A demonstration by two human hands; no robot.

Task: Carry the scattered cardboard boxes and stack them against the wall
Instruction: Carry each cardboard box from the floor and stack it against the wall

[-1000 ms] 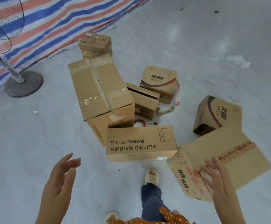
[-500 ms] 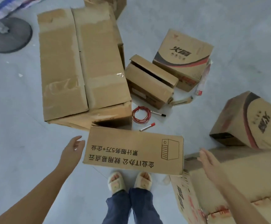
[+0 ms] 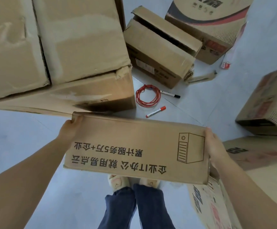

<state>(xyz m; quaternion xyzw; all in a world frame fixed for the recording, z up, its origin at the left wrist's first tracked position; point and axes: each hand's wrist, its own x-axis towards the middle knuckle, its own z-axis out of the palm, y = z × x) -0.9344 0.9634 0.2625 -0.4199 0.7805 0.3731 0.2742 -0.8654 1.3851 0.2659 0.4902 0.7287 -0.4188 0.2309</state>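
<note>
A long flat cardboard box (image 3: 134, 149) with black printed characters and a computer drawing lies right in front of me, above my feet. My left hand (image 3: 70, 131) grips its left end, fingers curled over the far corner. Its right end is held by my right hand (image 3: 214, 146), thumb side on top. A very large taped box (image 3: 55, 47) fills the upper left. Behind the held box stand a small open-flapped box (image 3: 159, 50) and a printed box (image 3: 205, 22). Two more boxes sit at the right: one upright (image 3: 270, 103), one lying low (image 3: 258, 171).
On the grey floor between the boxes lie a coil of red cord (image 3: 148, 97), a black-capped marker (image 3: 170, 94) and a red-capped marker (image 3: 156, 111). A small red and white tube (image 3: 226, 62) lies by the printed box. My slippered feet (image 3: 132, 182) stand under the held box.
I have bent closer to the floor. Both hands, open beside the long box half a second ago, now hold its two ends.
</note>
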